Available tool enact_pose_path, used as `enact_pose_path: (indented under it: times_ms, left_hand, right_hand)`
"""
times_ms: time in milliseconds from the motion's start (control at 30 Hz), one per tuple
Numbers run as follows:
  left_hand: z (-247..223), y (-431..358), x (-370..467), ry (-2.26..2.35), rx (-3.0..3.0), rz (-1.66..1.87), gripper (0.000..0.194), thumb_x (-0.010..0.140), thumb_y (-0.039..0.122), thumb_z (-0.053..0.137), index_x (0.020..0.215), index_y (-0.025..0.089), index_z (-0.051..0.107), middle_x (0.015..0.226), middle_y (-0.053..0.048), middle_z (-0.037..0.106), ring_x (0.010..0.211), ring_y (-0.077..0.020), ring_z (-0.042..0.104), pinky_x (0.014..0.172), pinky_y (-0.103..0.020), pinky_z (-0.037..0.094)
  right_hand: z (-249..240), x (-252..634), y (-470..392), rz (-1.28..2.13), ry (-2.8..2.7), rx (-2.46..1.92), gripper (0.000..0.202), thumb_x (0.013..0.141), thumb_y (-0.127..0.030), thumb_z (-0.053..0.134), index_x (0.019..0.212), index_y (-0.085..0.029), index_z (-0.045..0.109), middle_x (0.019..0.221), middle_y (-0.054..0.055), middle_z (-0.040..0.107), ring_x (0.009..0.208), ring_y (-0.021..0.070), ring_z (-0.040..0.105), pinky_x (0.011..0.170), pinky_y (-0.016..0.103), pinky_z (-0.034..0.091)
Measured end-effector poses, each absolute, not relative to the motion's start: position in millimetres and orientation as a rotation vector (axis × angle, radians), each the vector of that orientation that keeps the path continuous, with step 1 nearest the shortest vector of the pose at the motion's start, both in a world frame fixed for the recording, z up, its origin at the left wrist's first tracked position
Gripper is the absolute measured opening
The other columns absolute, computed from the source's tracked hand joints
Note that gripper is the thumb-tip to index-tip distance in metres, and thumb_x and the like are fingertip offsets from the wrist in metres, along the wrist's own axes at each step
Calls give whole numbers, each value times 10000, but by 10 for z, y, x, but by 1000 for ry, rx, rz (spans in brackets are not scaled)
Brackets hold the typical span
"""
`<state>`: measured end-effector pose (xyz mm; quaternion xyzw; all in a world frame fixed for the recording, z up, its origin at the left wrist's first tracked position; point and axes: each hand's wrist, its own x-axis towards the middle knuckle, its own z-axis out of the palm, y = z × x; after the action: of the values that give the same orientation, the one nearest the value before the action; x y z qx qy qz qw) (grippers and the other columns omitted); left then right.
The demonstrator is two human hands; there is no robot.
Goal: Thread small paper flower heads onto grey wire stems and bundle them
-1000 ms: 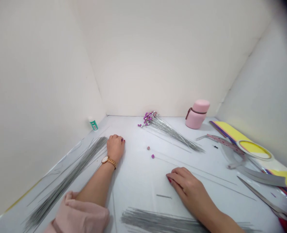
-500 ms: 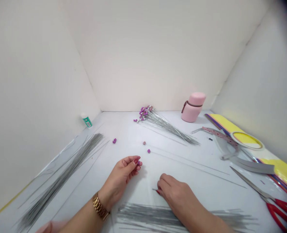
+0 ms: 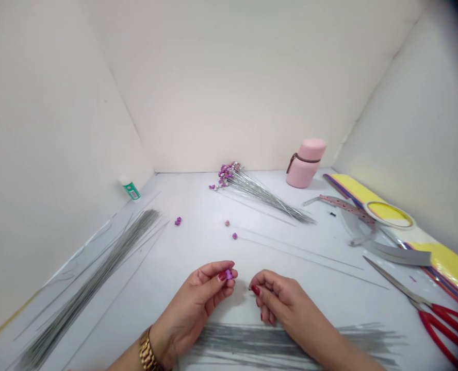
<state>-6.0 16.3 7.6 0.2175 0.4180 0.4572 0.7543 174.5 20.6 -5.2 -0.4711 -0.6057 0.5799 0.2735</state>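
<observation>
Between thumb and fingers, my left hand (image 3: pixel 209 291) pinches a small purple bead (image 3: pixel 229 274). To its right, my right hand (image 3: pixel 277 299) has thumb and index finger pressed together on the end of a thin wire (image 3: pixel 251 289), a little apart from the bead. Below both hands lies a bundle of grey wires (image 3: pixel 248 340), partly covered by my right hand and forearm. Beyond the hands, a purple bead (image 3: pixel 234 236) and a pinkish bead (image 3: pixel 227 223) each sit at the end of a long wire on the white table.
Another wire bundle (image 3: pixel 97 278) lies at left, near purple beads (image 3: pixel 178 221) and a green-white tube (image 3: pixel 130 189). Bead-tipped wires (image 3: pixel 260 193) and a pink bottle (image 3: pixel 305 164) stand behind. Right: red-handled scissors (image 3: pixel 422 304), a tape roll (image 3: pixel 389 214), grey strips (image 3: pixel 399 254), yellow sheets (image 3: pixel 449 263).
My right hand has risen off the wire bundle and turned, bringing its wire end up near the bead. My left hand has moved slightly right and down, and the bead shows more.
</observation>
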Motion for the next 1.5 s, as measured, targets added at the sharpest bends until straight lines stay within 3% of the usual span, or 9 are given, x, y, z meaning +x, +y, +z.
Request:
enact_pose_path:
  times_ms: [267, 433, 767, 1033, 1133, 1233, 1367, 1433, 1500]
  left_hand:
    - [12, 107, 9, 937, 456, 919, 164, 722, 153, 645, 880, 111, 634, 892, -78, 670, 754, -92, 601, 757, -200, 458]
    - [2, 96, 45, 928, 497, 873, 176, 708, 157, 657, 881, 137, 635, 768, -27, 664, 672, -80, 587, 715, -207, 453]
    - [57, 106, 60, 1040, 753, 823, 131, 716, 246, 640, 784, 141, 676, 687, -15, 638, 678, -97, 537, 683, -184, 412]
    - [65, 112, 34, 1147, 1253, 771, 124, 739, 250, 594, 694, 175, 682, 674, -33, 628, 668, -150, 559, 648, -234, 425]
    - [92, 101, 7, 1167, 1527, 760, 169, 774, 249, 547, 702, 193, 689, 678, -49, 629, 647, -161, 570, 627, -242, 426]
    - [112, 78, -21, 1150, 1656, 765, 180, 789, 230, 523, 742, 219, 697, 679, -57, 635, 647, -169, 572, 620, -243, 421]
    - [124, 52, -45, 1082, 1726, 771, 212, 803, 188, 494, 820, 240, 698, 729, -67, 653, 690, -176, 580, 645, -247, 418]
    - [133, 55, -40, 1092, 1705, 759, 203, 802, 193, 496, 808, 231, 696, 738, -65, 653, 696, -173, 582, 655, -246, 419]
    - [143, 71, -19, 1136, 1586, 739, 162, 782, 223, 532, 747, 209, 690, 721, -58, 647, 682, -169, 581, 643, -243, 426]
  right_hand:
    - [-1, 1756, 108, 1463, -1742, -1271, 191, 902, -356, 297, 838, -217, 411, 563, -68, 519, 357, 58, 432, 376, 158, 319]
    - [13, 1754, 92, 1264, -1942, -1280, 161, 896, -301, 326, 834, -228, 456, 485, -83, 425, 395, 76, 379, 402, 166, 299]
    - [96, 1778, 127, 955, -2215, -1211, 218, 897, -216, 339, 836, -241, 547, 659, -44, 579, 549, 91, 510, 537, 183, 348]
    - [36, 1830, 90, 207, -2589, -1055, 230, 801, -83, 340, 749, -181, 542, 554, 9, 552, 466, 146, 457, 469, 271, 253]
    - [44, 1811, 57, 418, -2526, -1062, 241, 805, -93, 316, 751, -173, 538, 581, 14, 553, 487, 140, 457, 485, 263, 272]
    - [92, 1754, 55, 997, -2218, -1163, 233, 851, -196, 330, 730, -185, 529, 583, -17, 493, 517, 112, 433, 511, 224, 303]
    - [135, 1662, 73, 1736, -1593, -1310, 240, 826, -331, 397, 672, -172, 488, 479, -68, 304, 432, 80, 279, 404, 189, 222]
    - [116, 1652, 67, 1731, -1600, -1296, 247, 834, -331, 386, 676, -169, 487, 478, -68, 308, 430, 79, 283, 403, 187, 227]
    - [72, 1678, 57, 1371, -1913, -1200, 232, 852, -272, 358, 716, -169, 515, 530, -39, 411, 476, 92, 368, 464, 203, 292]
